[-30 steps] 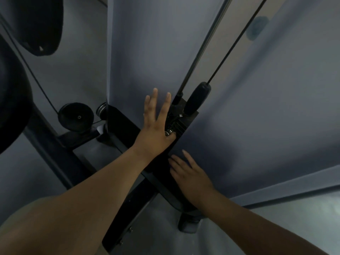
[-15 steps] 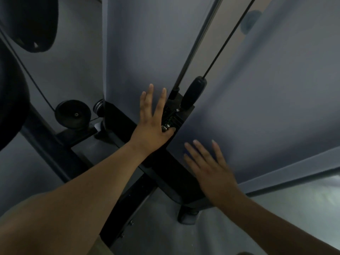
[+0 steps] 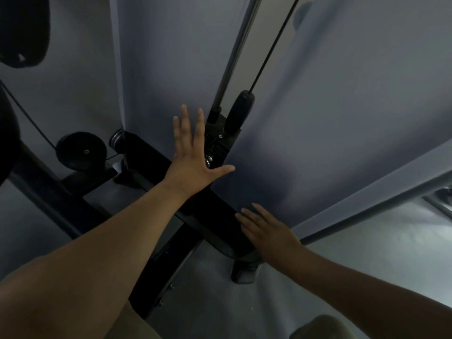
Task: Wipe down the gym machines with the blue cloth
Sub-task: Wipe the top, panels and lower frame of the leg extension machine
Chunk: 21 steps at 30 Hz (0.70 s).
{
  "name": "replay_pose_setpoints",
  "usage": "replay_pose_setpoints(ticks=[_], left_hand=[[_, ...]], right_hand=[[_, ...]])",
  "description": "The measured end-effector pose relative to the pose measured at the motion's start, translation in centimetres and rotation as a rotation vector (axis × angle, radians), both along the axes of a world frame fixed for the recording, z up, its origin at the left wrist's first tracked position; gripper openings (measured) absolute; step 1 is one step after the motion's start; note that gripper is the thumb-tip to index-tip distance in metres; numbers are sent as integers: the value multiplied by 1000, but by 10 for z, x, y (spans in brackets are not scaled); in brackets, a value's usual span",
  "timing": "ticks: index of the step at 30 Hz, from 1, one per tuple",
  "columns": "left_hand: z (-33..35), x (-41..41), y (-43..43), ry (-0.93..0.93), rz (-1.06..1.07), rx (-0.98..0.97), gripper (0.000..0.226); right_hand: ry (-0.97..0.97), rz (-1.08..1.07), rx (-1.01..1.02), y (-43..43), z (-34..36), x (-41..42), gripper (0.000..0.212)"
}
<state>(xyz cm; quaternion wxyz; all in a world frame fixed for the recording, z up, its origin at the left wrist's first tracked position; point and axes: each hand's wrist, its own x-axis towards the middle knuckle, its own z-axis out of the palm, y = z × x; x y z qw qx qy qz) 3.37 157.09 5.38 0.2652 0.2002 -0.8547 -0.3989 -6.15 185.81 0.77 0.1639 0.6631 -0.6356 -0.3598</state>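
The gym machine has two tall grey shroud panels that meet over a black base bar. My left hand lies flat at the foot of the left panel, fingers straight, thumb spread toward the gap. My right hand rests flat, fingers straight, at the lower edge of the right panel, where it meets the base bar. No blue cloth shows in or under either hand. High behind the cable there is a blurred bluish patch; what it is cannot be told.
A steel guide rod and a thin black cable run up the gap, the cable ending in a black rubber stopper. A black pulley sits at the left. Dark pads hang top left. Grey floor lies below.
My right hand slid up onto the grey panel, then back down and left to the edge of the base bar. My left hand stayed in place and its thumb spread outward.
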Motion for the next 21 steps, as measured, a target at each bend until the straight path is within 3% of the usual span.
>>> replay_pose_setpoints(ticks=[2, 5, 10, 13, 15, 18, 21], left_hand=[[1, -1, 2, 5, -1, 4, 152], [-1, -1, 2, 8, -3, 17, 151], [1, 1, 5, 23, -1, 32, 149], [2, 2, 5, 10, -6, 36, 149], [2, 3, 4, 2, -13, 31, 150], [4, 5, 3, -5, -12, 32, 150], [6, 6, 3, -10, -16, 29, 150]], right_hand=[[-18, -28, 26, -1, 7, 2, 53], [-43, -2, -222, 2, 26, -7, 52], [-20, 80, -14, 37, 11, -11, 41], [-60, 64, -207, 26, 33, -10, 37], [-60, 32, -284, 28, 42, -9, 46], [-71, 132, -177, 52, 21, -10, 37], [-122, 100, -143, 53, 14, -10, 31]])
